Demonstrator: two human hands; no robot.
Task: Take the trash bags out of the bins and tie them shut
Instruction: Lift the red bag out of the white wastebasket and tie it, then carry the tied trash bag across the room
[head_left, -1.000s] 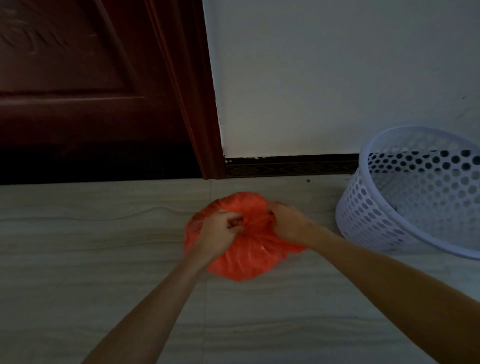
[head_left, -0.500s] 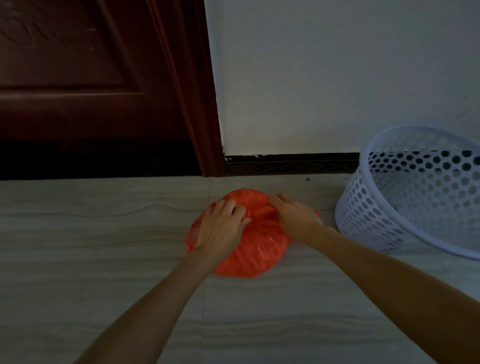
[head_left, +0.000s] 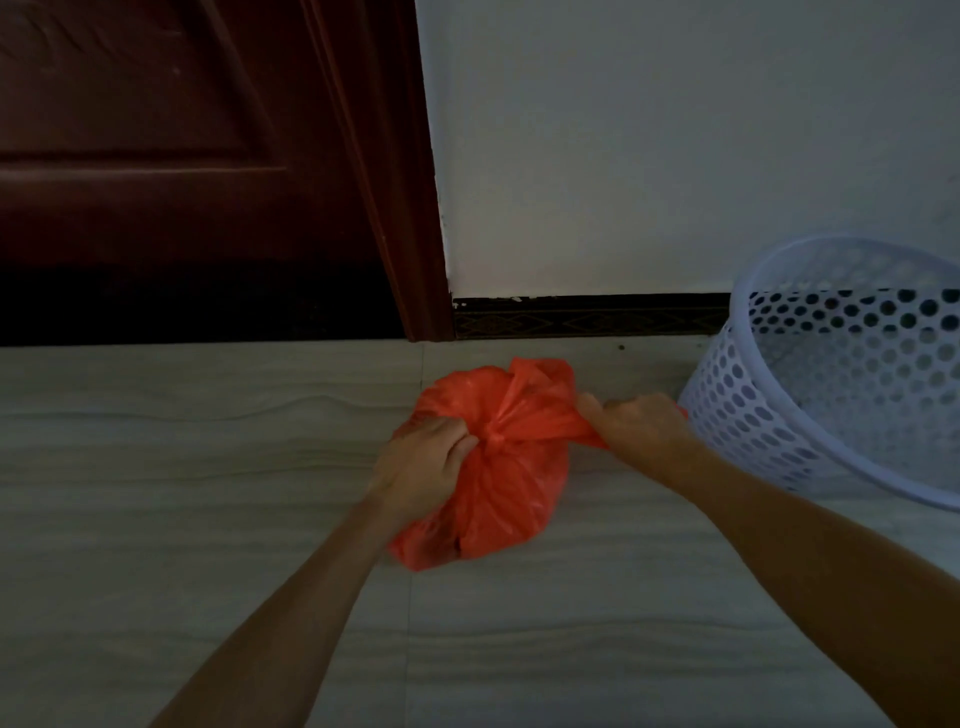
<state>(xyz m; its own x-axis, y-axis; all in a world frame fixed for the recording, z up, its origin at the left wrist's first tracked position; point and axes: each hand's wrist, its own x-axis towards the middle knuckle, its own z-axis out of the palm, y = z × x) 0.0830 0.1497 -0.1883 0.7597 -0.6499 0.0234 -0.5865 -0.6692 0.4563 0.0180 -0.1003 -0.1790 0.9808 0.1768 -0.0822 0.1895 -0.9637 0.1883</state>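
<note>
Head view shows an orange trash bag (head_left: 498, 483) lying on the pale tiled floor (head_left: 208, 467), out of the white perforated bin (head_left: 831, 395) that stands tilted just to its right, near the skirting below the wall and beside a dark wooden door (head_left: 182, 156). The left hand (head_left: 423, 467) is curled tight against the gathered neck, its fingers closed on film just left of the knot (head_left: 492, 435). The right hand (head_left: 636, 423) is fisted round a twisted tail of plastic drawn taut out to the right, close to the bin's wall.

The bag looks thin, soft and crinkly, and it slumps flat on the tiles, so its load is probably light and loose. Film like this likely stretches and tears if yanked, and it can slide through fingers, so the hold belongs on the bunched tails close to the knot rather than on the smooth belly. An even pull in opposite directions should seat the knot. Whether a second pass is needed cannot be told, because the left hand hides that side of the neck.
</note>
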